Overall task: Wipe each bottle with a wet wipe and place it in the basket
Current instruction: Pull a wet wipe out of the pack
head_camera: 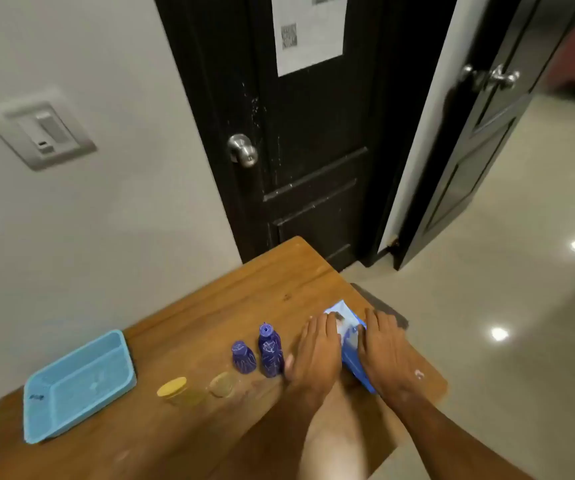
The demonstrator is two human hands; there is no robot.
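Note:
A blue pack of wet wipes [348, 344] lies at the right end of the wooden table [244, 299]. My left hand [315, 351] rests on its left side and my right hand [388, 348] on its right side, fingers pointing away from me; whether the fingertips pinch the flap is hidden. Left of the pack stand two dark blue bottles, a tall one [270, 351] and a short one [243, 357]. Further left sit two low containers with yellow lids [172, 390] [222, 384]. A light blue basket [78, 386] with nothing in it lies at the table's left end.
The table stands against a grey wall with a switch plate [40, 129]. Behind it is a black door [299, 140] with a metal knob; a second black door [486, 133] stands open on the right over a shiny tiled floor.

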